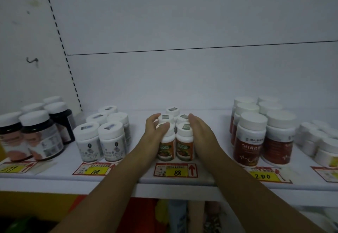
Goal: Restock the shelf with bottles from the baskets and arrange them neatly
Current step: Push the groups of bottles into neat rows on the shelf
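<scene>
Several small white-capped bottles with orange-green labels (184,146) stand in a tight cluster at the middle of the white shelf (206,176), behind a price tag reading 88 (176,170). My left hand (157,130) curls round the cap and shoulder of the front left bottle (165,149), thumb across its top. On the cluster's right side, my right hand (200,132) lies flat with straight fingers against the bottles. Both forearms reach in from below.
Left of the cluster stand white bottles with grey labels (102,139) and dark jars (42,137). To the right are larger red-labelled bottles (252,141) and pale jars (318,141). Free shelf room lies on both sides of the cluster. Coloured goods show on a lower level (146,216).
</scene>
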A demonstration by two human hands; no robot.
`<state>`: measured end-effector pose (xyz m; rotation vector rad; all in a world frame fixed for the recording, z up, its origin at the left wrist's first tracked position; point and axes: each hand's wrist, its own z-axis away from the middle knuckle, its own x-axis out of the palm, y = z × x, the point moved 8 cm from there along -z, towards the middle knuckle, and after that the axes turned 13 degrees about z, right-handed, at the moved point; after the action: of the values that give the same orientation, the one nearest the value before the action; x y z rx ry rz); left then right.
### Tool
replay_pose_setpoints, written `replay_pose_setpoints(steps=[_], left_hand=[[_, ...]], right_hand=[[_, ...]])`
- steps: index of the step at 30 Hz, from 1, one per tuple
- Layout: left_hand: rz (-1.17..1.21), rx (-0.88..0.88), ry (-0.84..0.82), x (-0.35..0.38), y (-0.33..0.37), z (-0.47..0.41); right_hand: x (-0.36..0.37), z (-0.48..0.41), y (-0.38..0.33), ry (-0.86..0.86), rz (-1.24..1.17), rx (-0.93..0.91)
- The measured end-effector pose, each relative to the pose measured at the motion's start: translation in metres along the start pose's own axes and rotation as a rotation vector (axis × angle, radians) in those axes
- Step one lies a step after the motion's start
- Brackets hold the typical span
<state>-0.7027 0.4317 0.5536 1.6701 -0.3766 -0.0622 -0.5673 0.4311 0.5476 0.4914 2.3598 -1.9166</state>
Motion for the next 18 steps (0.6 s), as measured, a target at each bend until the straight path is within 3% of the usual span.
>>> replay_pose_setpoints(steps=[6, 8, 12, 14, 18], left_hand=[[0.051, 0.007, -0.004, 0.000, -0.002, -0.003], [0.057, 0.003, 0.008, -0.001, -0.002, -0.004], [0.082, 0.005, 0.069, -0.011, -0.002, -0.009], [0.133, -0.074, 0.061, -0.010, -0.009, -0.011], [0.180, -0.145, -0.006, -0.003, -0.012, -0.010]], right_hand=[[-0.001, 0.000, 0.002, -0.003, -0.030, 0.024], [-0.009, 0.001, 0.000, 0.081, -0.001, 0.011], [-0.025, 0.001, -0.054, 0.329, 0.368, -0.288], [-0.018, -0.021, -0.079, 0.266, 0.499, -0.311], [0.012, -0.068, -0.079, -0.147, 0.928, -0.032]])
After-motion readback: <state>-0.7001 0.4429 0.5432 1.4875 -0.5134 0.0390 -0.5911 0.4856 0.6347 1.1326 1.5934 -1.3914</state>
